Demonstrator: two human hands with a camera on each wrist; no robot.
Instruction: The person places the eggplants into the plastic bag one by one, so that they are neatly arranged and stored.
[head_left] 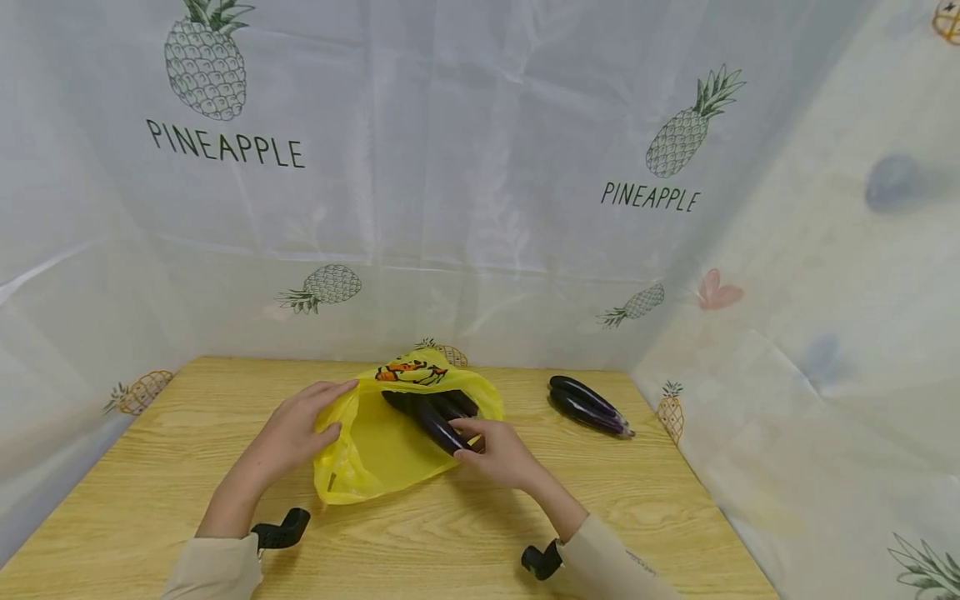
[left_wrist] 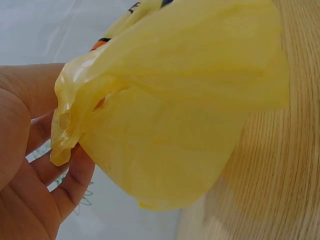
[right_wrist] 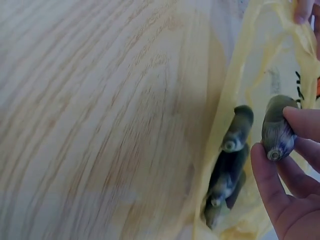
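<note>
A yellow plastic bag (head_left: 382, 446) lies open in the middle of the wooden table (head_left: 150, 467). My left hand (head_left: 303, 425) grips the bag's upper edge (left_wrist: 75, 115) and lifts it. My right hand (head_left: 491, 450) pinches the stem end of a dark purple eggplant (head_left: 438, 425) at the bag's mouth; the right wrist view shows fingers around that eggplant's stem end (right_wrist: 276, 132). More eggplants (right_wrist: 227, 175) lie inside the bag. Two further eggplants (head_left: 588, 406) lie on the table to the right.
Pineapple-print sheets (head_left: 480, 167) wall the table at the back and on both sides. Black wrist-camera mounts (head_left: 281, 531) stick out below each sleeve near the table's front edge.
</note>
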